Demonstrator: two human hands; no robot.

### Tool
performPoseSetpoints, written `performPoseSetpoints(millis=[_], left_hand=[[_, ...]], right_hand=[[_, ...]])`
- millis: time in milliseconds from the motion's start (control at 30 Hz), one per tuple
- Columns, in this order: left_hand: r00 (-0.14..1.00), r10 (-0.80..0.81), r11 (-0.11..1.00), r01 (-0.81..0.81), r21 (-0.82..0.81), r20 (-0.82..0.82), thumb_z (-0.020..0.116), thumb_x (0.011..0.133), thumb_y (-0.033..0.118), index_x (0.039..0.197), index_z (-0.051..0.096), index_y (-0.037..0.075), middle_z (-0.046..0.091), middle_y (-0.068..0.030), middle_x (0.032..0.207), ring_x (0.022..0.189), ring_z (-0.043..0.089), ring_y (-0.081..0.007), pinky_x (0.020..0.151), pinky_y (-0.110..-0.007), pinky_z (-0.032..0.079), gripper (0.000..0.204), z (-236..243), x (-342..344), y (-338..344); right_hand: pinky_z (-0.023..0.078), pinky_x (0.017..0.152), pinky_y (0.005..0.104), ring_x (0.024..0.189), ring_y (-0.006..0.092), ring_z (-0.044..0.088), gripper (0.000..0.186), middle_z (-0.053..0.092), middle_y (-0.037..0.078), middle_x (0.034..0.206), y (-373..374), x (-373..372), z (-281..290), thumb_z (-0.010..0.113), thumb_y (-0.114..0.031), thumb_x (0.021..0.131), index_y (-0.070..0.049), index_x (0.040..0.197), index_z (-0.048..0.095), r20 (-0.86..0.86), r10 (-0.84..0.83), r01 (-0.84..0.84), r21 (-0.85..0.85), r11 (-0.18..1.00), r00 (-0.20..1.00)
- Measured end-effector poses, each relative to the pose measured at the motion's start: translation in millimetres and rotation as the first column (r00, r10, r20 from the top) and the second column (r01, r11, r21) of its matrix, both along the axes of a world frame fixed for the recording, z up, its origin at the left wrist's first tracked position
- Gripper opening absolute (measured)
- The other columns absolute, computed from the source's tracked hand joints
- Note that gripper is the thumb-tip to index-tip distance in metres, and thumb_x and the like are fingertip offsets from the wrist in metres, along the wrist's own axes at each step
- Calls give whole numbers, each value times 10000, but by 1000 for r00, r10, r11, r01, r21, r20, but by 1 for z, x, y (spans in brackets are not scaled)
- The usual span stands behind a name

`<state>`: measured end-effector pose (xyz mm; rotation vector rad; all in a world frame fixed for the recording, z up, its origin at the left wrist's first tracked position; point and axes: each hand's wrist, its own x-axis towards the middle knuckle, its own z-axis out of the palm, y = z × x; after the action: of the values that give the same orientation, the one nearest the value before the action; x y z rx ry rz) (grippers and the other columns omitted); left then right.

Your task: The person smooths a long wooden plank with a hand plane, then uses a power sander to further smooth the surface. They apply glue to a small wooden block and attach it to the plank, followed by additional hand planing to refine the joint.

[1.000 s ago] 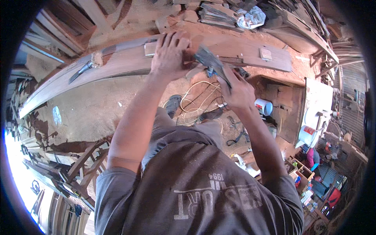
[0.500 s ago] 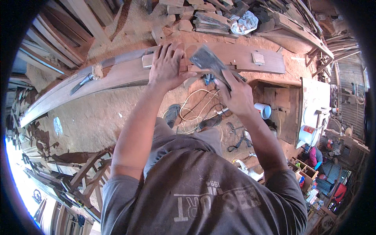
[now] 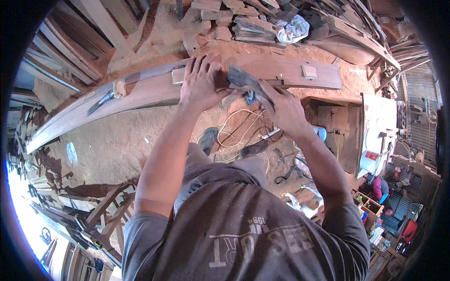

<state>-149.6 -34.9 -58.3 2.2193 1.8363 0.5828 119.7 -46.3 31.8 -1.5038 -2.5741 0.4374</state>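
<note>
A long reddish-brown wooden beam [image 3: 154,86] lies across in front of me, curved by the lens. My left hand [image 3: 201,82] rests on it, fingers stretched toward the far edge and thumb pointing right along the near side. In my right hand [image 3: 286,110] is a dark, flat tool [image 3: 246,79] with a wide end; its exact kind cannot be made out. That wide end is at the beam, just right of my left hand. Small pale wood pieces sit on the beam, one by my left fingers and another wood block [image 3: 309,71] toward the right end.
A brush [image 3: 101,102] with a dark handle lies on the beam's left part. Cables [image 3: 229,126] trail over the dusty floor near my feet. Offcuts [image 3: 253,28] and a white bag [image 3: 293,29] are piled beyond. A wooden box [image 3: 340,126] and a white bucket [image 3: 370,159] stand right; another person [image 3: 378,187] is far right.
The dark tool has tipped lower and closer to the beam beside my left hand. My left hand stays on the beam. The whole view has shifted slightly.
</note>
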Motion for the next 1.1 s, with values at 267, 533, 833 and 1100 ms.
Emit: performPoseSetpoints(millis=[267, 533, 833, 1100], left_hand=[[1000, -24, 999, 23, -36, -6, 890, 771, 549, 1416, 553, 119, 446, -129, 1620, 1563, 336, -342, 1333, -530, 212, 845, 10, -1, 0], [1000, -14, 1000, 14, 2, -1, 871, 812, 537, 1475, 490, 95, 460, -140, 1596, 1549, 353, -349, 1328, -533, 223, 883, 4, -2, -1], [1000, -22, 999, 22, 40, 0, 900, 799, 476, 1376, 535, 118, 486, -151, 1566, 1524, 382, -370, 1317, -537, 243, 771, 2, -1, 0], [1000, -5, 999, 5, 34, -4, 920, 780, 447, 1362, 535, 123, 483, -146, 1571, 1538, 370, -367, 1326, -533, 234, 769, 3, 0, -1]], right_hand=[[612, 789, 545, 966, 452, 744, 482, 740, 219, 1151, 8, 11, -6, 664, -344, 1035, -189, 1486, 598, 9, 74, -75, 56, 996, 997], [604, 829, 551, 996, 454, 735, 492, 731, 213, 1211, 15, 17, 2, 677, -350, 1029, -199, 1493, 611, -72, 105, -105, 15, 994, 992], [604, 804, 537, 917, 433, 746, 442, 763, 200, 1062, 32, 20, 0, 660, -396, 1045, -203, 1442, 650, -90, 174, -161, 132, 978, 981], [611, 789, 531, 939, 437, 746, 443, 764, 203, 1042, 40, 17, 6, 645, -431, 1048, -210, 1431, 665, -2, 175, -174, 116, 978, 985]])
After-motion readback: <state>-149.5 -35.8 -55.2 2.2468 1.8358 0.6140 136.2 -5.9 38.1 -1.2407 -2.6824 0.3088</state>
